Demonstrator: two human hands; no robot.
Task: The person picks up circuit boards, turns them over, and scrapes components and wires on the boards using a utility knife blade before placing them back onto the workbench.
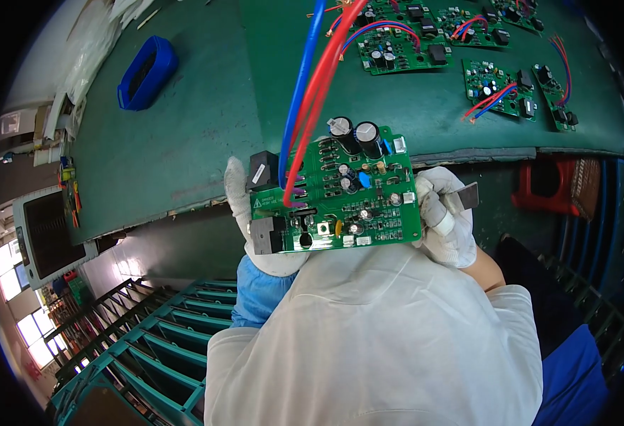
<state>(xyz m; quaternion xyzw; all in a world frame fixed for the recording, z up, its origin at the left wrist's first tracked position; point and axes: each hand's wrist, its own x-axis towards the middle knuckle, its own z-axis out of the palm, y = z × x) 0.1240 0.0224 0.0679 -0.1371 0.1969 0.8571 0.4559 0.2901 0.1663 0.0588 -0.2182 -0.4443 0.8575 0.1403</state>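
A green circuit board (pixel 358 192) is held up in front of my chest, its component side showing. Tall black capacitors (pixel 369 140) stand near its far edge, and black block-shaped parts (pixel 267 234) sit along its left side. Long red wires (pixel 317 92) and a blue wire (pixel 299 92) rise from the board's left part. My left hand (pixel 280 265), in a white glove, grips the board from its left side and underneath. My gloved right hand (pixel 447 227) is closed at the board's right edge, with a flat grey metal piece (pixel 467 196) sticking out of its fingers.
Several similar boards with wires (pixel 500 89) lie on the green table (pixel 205 135), beyond the held one at the right. A blue plastic bin (pixel 147 73) stands at the far left. A red stool (pixel 543 188) is at the right, and green metal racks (pixel 156 334) at the lower left.
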